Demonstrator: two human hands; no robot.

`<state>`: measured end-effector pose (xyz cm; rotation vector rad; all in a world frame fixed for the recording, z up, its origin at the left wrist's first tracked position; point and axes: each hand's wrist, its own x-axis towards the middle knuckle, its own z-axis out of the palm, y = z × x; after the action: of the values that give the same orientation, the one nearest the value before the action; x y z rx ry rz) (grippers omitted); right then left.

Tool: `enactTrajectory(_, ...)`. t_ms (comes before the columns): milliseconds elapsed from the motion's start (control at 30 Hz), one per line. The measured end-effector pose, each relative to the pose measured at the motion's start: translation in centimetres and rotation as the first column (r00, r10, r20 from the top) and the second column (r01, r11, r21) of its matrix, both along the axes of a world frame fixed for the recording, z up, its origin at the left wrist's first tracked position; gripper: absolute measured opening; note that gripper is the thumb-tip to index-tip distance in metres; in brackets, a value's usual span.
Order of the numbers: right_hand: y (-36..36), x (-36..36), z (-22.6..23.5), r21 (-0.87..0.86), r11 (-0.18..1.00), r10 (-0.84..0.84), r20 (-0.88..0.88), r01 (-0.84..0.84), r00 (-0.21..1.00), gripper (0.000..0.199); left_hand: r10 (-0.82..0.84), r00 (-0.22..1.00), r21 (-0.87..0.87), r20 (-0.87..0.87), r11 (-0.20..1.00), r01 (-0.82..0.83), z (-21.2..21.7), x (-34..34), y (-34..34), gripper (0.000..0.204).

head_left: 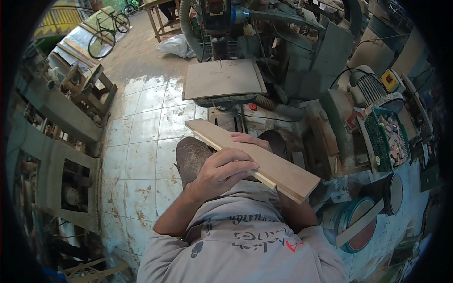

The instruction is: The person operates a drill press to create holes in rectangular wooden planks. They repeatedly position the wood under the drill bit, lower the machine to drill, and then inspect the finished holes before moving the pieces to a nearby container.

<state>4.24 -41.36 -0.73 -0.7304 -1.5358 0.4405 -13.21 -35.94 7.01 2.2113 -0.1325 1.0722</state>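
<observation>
A long flat wooden board (278, 162) lies slantwise in front of me, above my lap, its far end up to the left. Along its near edge runs a paler, narrow wood strip (262, 179); whether it is fixed to the board I cannot tell. My left hand (224, 167) is closed over that near edge, with fingertips on the board's top face. From the far side, my right hand (250, 140) grips the board, fingers over its far edge; its thumb and palm are hidden beneath.
Ahead stands a drill press with a board-topped table (224, 79). To the right are a motor (370, 87), a green basket (377, 141) of small pieces, and a bucket (347, 219) with a wooden slat (361, 224) across it. Machinery (71, 184) lines the left; a bicycle (101, 43) stands far off.
</observation>
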Motion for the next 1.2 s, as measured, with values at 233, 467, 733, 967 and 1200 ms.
enactTrajectory(233, -2.0, 1.0, 0.9, -0.254, 0.965, 0.078, 0.021, -0.070, 0.997, 0.040, 0.292, 0.955, 0.048, -0.060, 0.956, -0.289, -2.6, -1.2, 3.0, 0.038)
enactTrajectory(467, -2.9, 1.7, 0.3, -0.404, 0.905, 0.011, -0.296, -0.135, 0.955, 0.052, 0.365, 0.928, 0.154, -0.080, 0.924, -0.350, -3.0, -2.7, 4.5, 0.034)
enactTrajectory(733, -10.2, 12.9, 0.4, -0.774, 0.619, -0.145, -0.279, -0.132, 0.949, 0.050, 0.364, 0.927, 0.423, -0.091, 0.857, -0.295, -1.2, -4.4, 5.2, 0.027)
enactTrajectory(967, -3.8, 4.3, 4.2, -0.895, 0.440, 0.012, -0.069, -0.067, 0.998, 0.045, 0.297, 0.943, 0.603, -0.148, 0.783, -0.152, -2.2, -1.1, 3.4, 0.027)
enactTrajectory(1200, -2.9, 1.5, 1.8, -0.836, 0.545, -0.087, -0.134, -0.066, 0.987, 0.047, 0.382, 0.923, 0.530, -0.046, 0.792, -0.302, -2.7, -0.4, 3.2, 0.039)
